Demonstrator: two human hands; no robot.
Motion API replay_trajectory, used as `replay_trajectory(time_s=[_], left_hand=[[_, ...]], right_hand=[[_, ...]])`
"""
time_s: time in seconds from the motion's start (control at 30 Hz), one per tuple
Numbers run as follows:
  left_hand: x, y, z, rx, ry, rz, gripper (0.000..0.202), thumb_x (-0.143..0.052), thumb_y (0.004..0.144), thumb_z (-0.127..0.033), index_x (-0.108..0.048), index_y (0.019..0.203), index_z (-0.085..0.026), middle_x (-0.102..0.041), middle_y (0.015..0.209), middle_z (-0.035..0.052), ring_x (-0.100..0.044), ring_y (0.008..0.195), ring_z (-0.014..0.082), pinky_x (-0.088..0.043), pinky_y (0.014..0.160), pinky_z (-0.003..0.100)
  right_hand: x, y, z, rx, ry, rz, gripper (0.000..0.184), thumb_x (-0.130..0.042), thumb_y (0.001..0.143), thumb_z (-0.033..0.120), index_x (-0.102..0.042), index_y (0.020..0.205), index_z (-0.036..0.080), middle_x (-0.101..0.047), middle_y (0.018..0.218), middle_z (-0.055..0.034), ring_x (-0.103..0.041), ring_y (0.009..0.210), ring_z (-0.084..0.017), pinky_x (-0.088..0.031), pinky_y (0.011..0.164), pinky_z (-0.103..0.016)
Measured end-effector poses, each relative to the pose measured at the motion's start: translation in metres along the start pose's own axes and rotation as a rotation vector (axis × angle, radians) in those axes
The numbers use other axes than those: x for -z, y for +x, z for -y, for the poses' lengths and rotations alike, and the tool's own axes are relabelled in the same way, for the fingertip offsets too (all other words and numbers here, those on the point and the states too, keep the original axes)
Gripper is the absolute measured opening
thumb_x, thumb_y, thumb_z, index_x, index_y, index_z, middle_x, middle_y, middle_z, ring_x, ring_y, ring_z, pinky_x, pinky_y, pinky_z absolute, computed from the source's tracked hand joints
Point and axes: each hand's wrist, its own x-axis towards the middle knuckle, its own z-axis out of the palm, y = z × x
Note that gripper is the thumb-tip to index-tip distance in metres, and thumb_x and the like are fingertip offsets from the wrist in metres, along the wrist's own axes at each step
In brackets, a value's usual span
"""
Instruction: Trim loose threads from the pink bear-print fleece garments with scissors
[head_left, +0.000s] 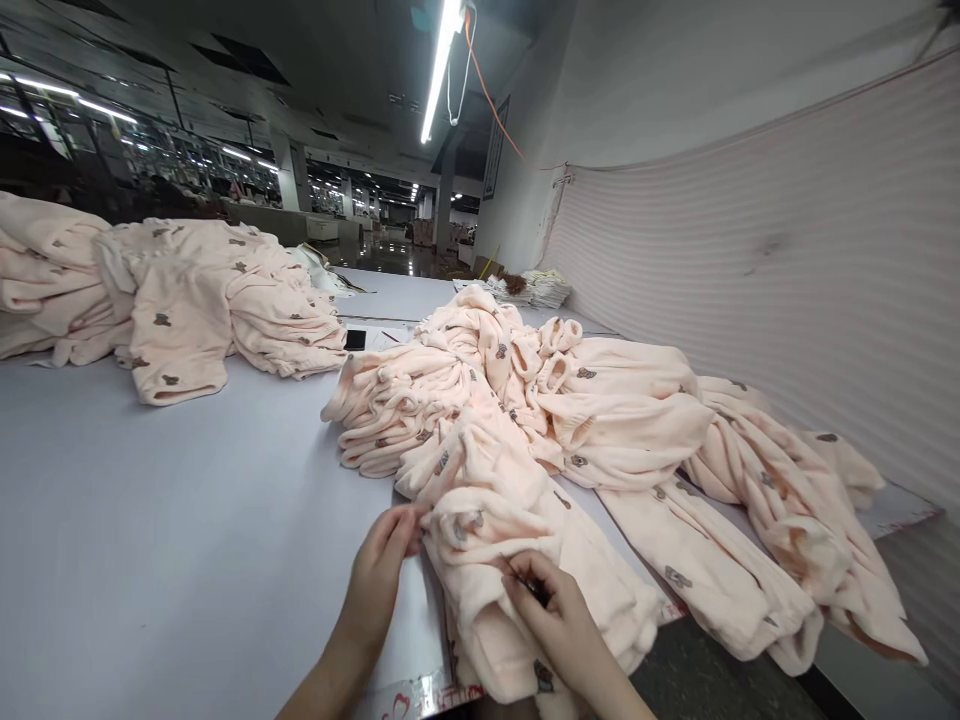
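A peach fleece garment (510, 500) with brown bear-like motifs lies bunched at the table's front edge, part of it hanging over. My left hand (381, 560) is closed in a pinch on the garment's left edge. On the near side, my right hand (551, 610) has its fingers curled against the same cloth. Between them shows a small dark tool (537, 592), mostly hidden, so its kind is unclear. Behind the garment rises a heap of matching pieces (405, 400), folded and gathered together.
More peach garments are piled at the left (195, 300), and others drape over the right edge (795, 500). A dark phone-like object (355, 341) lies on the pale table (187, 520). Folded white cloths (547, 288) sit at the back. Striped fabric (750, 230) hangs along the right wall.
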Motion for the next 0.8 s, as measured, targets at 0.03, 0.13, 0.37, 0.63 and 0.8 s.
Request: replay_trajectory(time_s=[0.03,0.13,0.37,0.63,0.8], left_hand=[[0.002,-0.013,0.010,-0.045,0.170,-0.108,0.029,-0.059,0.079,-0.051,-0.059,0.083,-0.022,-0.062,0.081,0.0014,-0.054,0.082,0.0200,-0.042,0.072,0.027],[-0.007,-0.044,0.044,0.049,0.210,0.092,0.033,-0.066,0.071,-0.049,-0.057,0.086,-0.021,-0.060,0.072,-0.0003,-0.053,0.061,0.0164,-0.040,0.058,0.026],[-0.032,-0.045,0.049,-0.006,-0.202,0.093,0.019,-0.060,0.080,-0.036,-0.052,0.090,-0.022,-0.058,0.079,-0.0033,-0.050,0.071,0.0131,-0.041,0.063,0.020],[-0.023,-0.045,0.043,0.005,-0.257,0.139,0.024,-0.063,0.079,-0.039,-0.050,0.093,-0.024,-0.058,0.079,-0.0039,-0.051,0.070,0.0133,-0.042,0.062,0.022],[-0.027,-0.043,0.036,-0.011,-0.292,0.053,0.030,-0.070,0.073,-0.036,-0.054,0.096,-0.024,-0.064,0.086,-0.0009,-0.057,0.076,0.0155,-0.044,0.068,0.022]], right_hand=[[0.000,0.002,0.000,-0.008,0.018,-0.003,0.020,-0.049,0.088,0.033,-0.053,0.074,0.019,-0.050,0.070,0.0020,-0.046,0.067,-0.014,-0.036,0.061,-0.023],[-0.002,0.004,0.000,-0.004,0.020,0.013,0.018,-0.051,0.087,0.031,-0.052,0.074,0.019,-0.051,0.069,0.0022,-0.047,0.067,-0.014,-0.036,0.059,-0.023],[0.012,-0.006,0.002,0.135,-0.326,-0.002,0.020,-0.046,0.072,0.003,-0.049,0.081,0.021,-0.054,0.078,0.0012,-0.052,0.070,-0.015,-0.039,0.064,-0.024],[0.008,-0.013,0.034,0.128,-0.441,0.102,0.021,-0.057,0.084,0.024,-0.059,0.105,0.029,-0.061,0.100,-0.0013,-0.060,0.089,-0.018,-0.046,0.075,-0.025],[-0.002,-0.016,0.022,0.167,-0.600,0.000,0.028,-0.059,0.078,0.020,-0.058,0.105,0.026,-0.064,0.096,-0.0024,-0.062,0.085,-0.021,-0.047,0.070,-0.028]])
